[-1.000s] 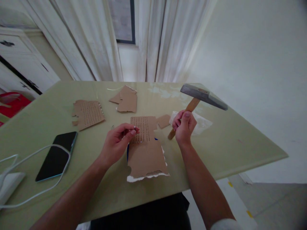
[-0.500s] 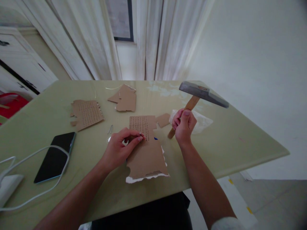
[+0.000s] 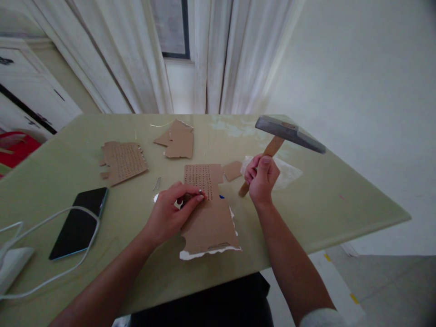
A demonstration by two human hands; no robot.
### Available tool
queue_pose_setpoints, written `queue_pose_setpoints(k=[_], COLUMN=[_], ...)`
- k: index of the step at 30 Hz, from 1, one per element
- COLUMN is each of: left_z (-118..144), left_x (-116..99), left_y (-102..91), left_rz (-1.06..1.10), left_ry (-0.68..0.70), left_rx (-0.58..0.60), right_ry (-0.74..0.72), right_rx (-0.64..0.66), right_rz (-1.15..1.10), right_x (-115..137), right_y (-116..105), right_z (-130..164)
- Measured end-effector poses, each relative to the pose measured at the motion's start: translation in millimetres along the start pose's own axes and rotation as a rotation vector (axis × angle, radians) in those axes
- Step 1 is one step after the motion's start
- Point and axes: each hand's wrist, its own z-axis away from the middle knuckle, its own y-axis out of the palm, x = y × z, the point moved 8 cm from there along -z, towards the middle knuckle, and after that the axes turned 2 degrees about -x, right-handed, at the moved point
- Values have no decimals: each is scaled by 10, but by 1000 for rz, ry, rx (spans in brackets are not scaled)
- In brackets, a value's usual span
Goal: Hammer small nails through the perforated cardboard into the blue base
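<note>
Compared with a second ago, the left hand (image 3: 170, 213) has been brought down from mid-air onto the perforated cardboard piece (image 3: 207, 209), and the view has been tilted down a touch; the hammer (image 3: 288, 132) has barely been shifted.

Right now something tiny and shiny, most likely a small nail, is being pinched between the left thumb and forefinger and stood against the cardboard, right at the lower edge of the rows of punched holes. It's too small to be sure what it is. The cardboard is lying flat on the desk (image 3: 340, 200), near its front edge, with a white layer poking out underneath.

The hammer's wooden handle is wrapped tightly by the right hand (image 3: 261, 179), low on the shaft, and the steel head is held raised, up and to the right of the cardboard, well apart from it.

So the step in hand looks like positioning, not striking. For the next move, the pinched piece would need to be kept upright and steady, and the hammer head lined up over it with fingertips kept out of the way, a light tap first.

Off to the left, a phone (image 3: 80, 221) and a white cable (image 3: 51, 272) are left on the desk, with more cardboard scraps (image 3: 124, 160) further back.
</note>
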Motion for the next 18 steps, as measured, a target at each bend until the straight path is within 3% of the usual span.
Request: queue_pose_setpoints(k=[18], left_z=[-4], left_x=[-121], left_y=[-22], left_rz=[-31], left_ry=[74], left_rx=[-13], right_ry=[-4], right_rx=[2], right_rz=[22], right_x=[12], right_y=[12], right_z=[-4])
